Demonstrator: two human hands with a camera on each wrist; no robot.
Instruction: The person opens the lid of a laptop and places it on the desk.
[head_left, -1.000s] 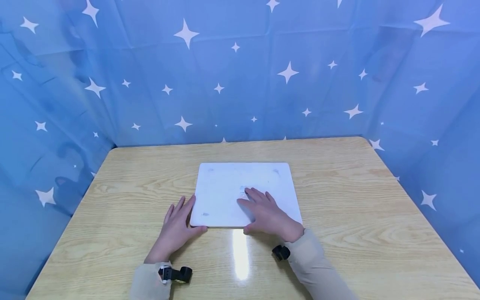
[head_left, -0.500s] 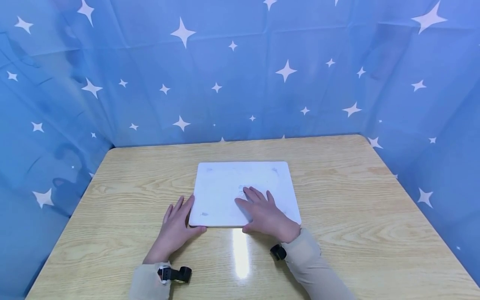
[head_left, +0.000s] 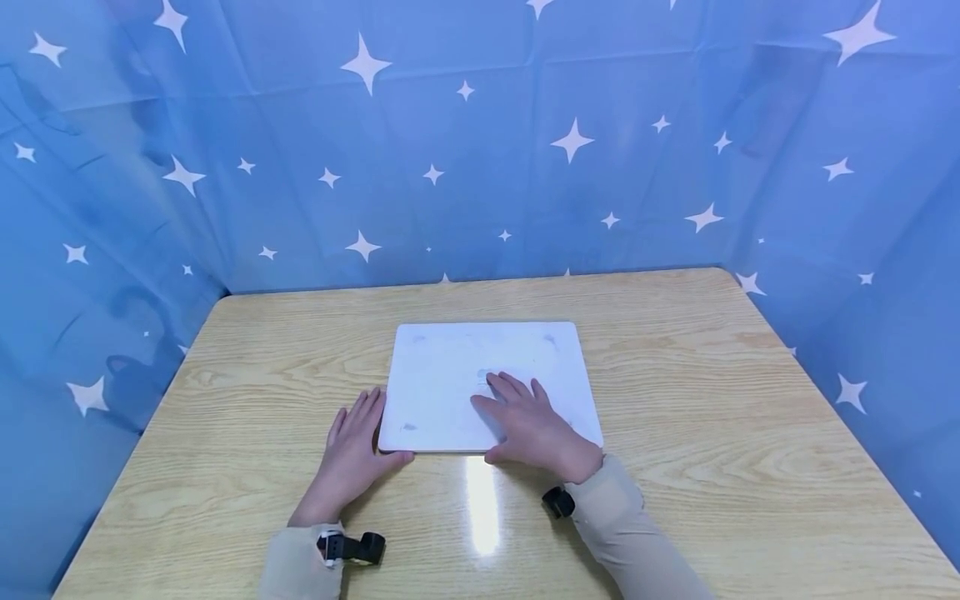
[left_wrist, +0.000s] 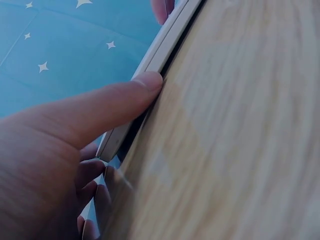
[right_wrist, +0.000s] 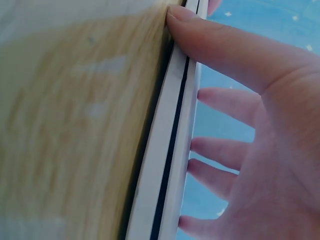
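L fingers draw tog. at slab's 9 o'clock; slab stays put.

Vs a moment ago, left grip [head_left: 348,458] (bare hand, beige sleeve) has fingers bunched closer; R side approx n/c. The flat white rectangular slab w/ rounded corners [head_left: 442,367], poss. a laptop w/ lid down, is in same pos., flat on pale wood-grain surface [head_left: 675,358], 12 o'clock of the person. L grip wide, not clasping: fingers by slab's 9, thumb on near edge abt 7. Right grip [head_left: 532,433] (bare hand, beige sleeve) also wide, fingers fanned over top face nr centre, thumb at near edge abt 6. So: a finger adjustment only; slab neither lifted nor parted, dark seam along its edge per R wrist view.
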